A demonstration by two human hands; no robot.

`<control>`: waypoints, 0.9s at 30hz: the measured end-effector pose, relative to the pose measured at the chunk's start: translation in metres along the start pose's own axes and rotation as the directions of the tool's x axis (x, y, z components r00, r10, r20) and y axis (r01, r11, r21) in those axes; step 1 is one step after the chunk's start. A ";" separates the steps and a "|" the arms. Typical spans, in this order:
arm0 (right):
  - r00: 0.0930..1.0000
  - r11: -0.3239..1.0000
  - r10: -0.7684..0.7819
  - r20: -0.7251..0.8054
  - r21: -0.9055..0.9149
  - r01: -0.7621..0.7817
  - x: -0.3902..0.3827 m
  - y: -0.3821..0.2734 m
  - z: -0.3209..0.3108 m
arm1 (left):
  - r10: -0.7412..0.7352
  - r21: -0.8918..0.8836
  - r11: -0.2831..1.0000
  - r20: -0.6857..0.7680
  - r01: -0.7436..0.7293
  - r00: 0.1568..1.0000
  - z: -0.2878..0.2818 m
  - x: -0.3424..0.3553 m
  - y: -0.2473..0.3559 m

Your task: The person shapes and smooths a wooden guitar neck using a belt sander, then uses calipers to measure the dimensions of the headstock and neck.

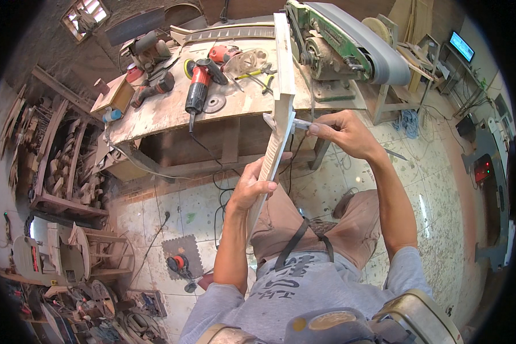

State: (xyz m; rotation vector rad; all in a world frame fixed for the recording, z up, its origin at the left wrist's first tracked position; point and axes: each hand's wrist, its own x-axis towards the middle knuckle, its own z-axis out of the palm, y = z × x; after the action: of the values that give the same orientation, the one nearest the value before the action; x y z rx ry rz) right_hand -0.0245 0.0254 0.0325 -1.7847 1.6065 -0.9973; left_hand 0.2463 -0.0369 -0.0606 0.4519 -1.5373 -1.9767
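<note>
Clasped in my left hand (254, 182) is a long pale wooden piece (274, 146) with a row of fine ribs along its face. It stands tilted up in front of me, its upper end reaching past the bench edge. My right hand (347, 133), to the right of it, pinches a slim silver tool that looks like a caliper (302, 124). The tool lies across the wood, with a pointed tip showing on the left side. Whether it touches the wood tightly I cannot tell.
A wooden workbench (155, 121) ahead carries an angle grinder (198, 86), a cordless drill (153, 90) and pliers (266, 85). At the far right stands a belt sander (355, 40). Cables trail on the tiled floor beside a sander (179, 265). Wood scraps fill a rack (69, 155) at left.
</note>
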 end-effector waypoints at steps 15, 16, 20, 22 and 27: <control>0.999 0.999 -0.009 -0.054 -0.032 0.007 -0.004 0.008 -0.004 | 0.017 0.020 1.000 0.000 -0.017 1.000 0.006 0.006 0.000; 0.998 0.999 -0.019 -0.064 -0.035 0.017 -0.004 0.008 -0.004 | 0.019 0.023 1.000 0.003 -0.019 1.000 0.006 0.006 -0.001; 0.993 0.997 -0.045 -0.112 -0.070 0.037 -0.003 0.005 -0.004 | 0.036 0.067 0.997 0.009 -0.036 0.999 0.003 0.008 0.001; 0.983 0.995 -0.091 -0.161 -0.056 0.083 -0.005 -0.002 0.004 | 0.080 0.170 0.982 0.028 -0.084 0.996 -0.006 0.009 -0.005; 0.977 0.938 -0.160 -0.141 -0.331 0.106 -0.009 -0.033 0.025 | -0.015 0.475 0.879 -0.033 0.029 0.999 -0.048 -0.002 -0.020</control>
State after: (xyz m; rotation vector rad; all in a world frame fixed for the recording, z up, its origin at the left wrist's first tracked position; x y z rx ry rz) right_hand 0.0148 0.0369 0.0432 -2.0994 1.8596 -1.0115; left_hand 0.2718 -0.0689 -0.0934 0.6931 -2.0102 -1.5814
